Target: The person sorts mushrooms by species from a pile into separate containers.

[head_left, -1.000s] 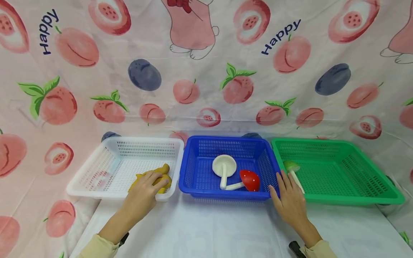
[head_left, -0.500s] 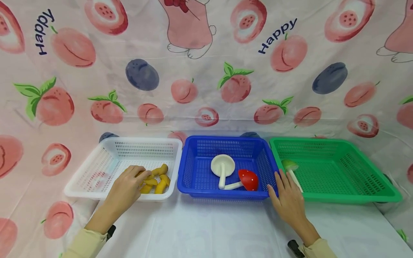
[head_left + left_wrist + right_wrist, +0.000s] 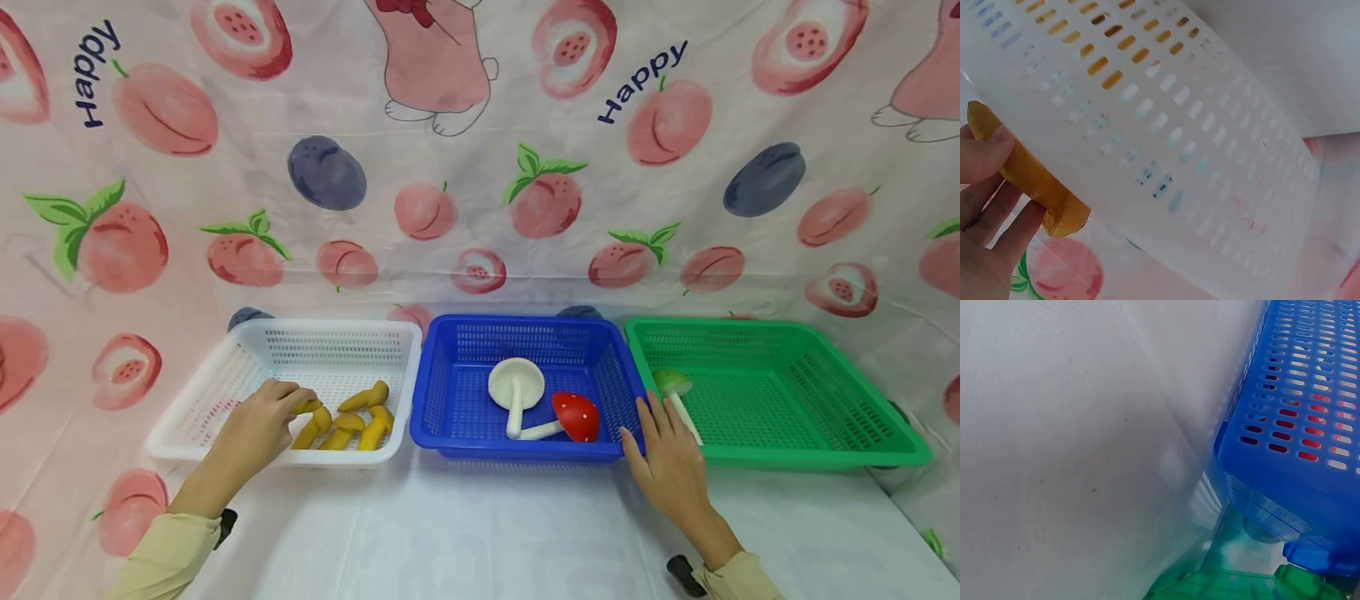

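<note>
My left hand [image 3: 255, 425] is over the front left of the white basket [image 3: 168, 446]. Its thumb and fingers pinch a yellow toy mushroom [image 3: 1038, 178], mostly covered by the hand in the head view. Several more yellow mushrooms [image 3: 343, 432] lie to its right in that basket. My right hand [image 3: 669, 458] rests with extended fingers at the blue basket's front right corner, beside the green basket [image 3: 810, 460]. Inside the blue basket [image 3: 510, 452] lie a white mushroom [image 3: 517, 387] and a red-capped mushroom [image 3: 576, 417] with white dots. The right wrist view does not show the hand.
A green-capped mushroom [image 3: 672, 383] with a white stem lies at the green basket's left side. The three baskets stand in a row on a white-covered table [image 3: 450, 533]. A fruit-print cloth [image 3: 450, 275] hangs behind them.
My left hand has moved left across the white basket, pinching a yellow mushroom, and uncovered the other yellow mushrooms. My right hand has stayed at the blue basket's corner.
</note>
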`<action>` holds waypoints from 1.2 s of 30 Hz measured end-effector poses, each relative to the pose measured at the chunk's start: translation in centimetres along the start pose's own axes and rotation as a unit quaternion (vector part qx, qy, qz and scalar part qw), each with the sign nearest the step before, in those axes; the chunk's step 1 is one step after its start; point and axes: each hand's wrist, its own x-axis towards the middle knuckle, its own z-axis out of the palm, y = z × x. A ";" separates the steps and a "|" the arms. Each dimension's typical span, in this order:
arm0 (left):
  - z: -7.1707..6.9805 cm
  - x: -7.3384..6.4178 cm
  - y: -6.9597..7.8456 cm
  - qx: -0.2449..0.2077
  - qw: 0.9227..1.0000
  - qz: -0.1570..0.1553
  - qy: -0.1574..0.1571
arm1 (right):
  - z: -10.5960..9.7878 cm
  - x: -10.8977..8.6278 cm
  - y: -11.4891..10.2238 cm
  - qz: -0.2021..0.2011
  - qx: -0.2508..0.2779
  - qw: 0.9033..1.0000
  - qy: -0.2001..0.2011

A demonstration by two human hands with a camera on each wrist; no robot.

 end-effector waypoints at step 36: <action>0.7 -0.6 -6.2 -0.081 0.913 -0.232 -0.326 | 0.3 0.2 -0.7 0.006 -0.001 1.000 -0.020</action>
